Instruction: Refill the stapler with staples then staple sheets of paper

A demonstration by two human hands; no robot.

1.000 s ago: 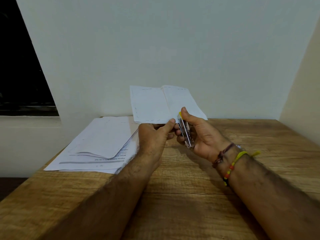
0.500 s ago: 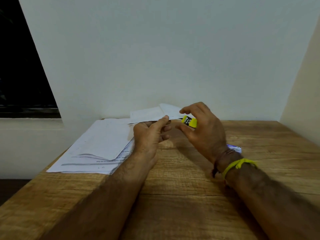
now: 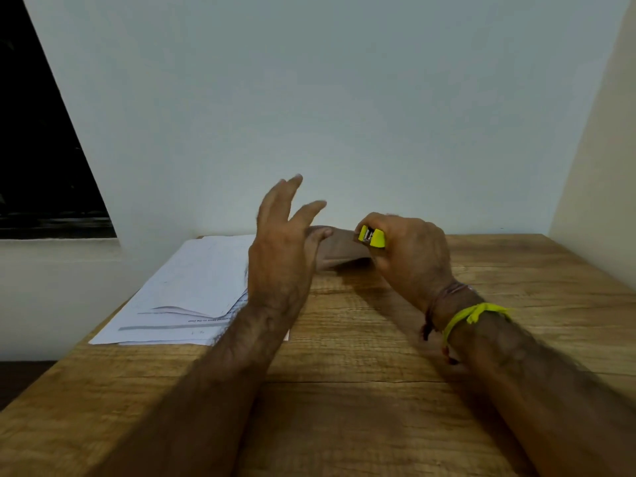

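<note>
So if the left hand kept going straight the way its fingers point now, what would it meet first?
Probably the wall. The left hand is open, fingers pointing up and away over the table's far edge, above the sheets beside the stapler. Nothing else shows in that line, though depth is hard to judge.

Plain room corner: wooden desk (image 3: 378, 407), loose papers (image 3: 192, 290), bare walls (image 3: 309, 98).

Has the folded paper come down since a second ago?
Yes. The folded paper was held up against the wall; now it lies low at the wooden table between both hands.
</note>
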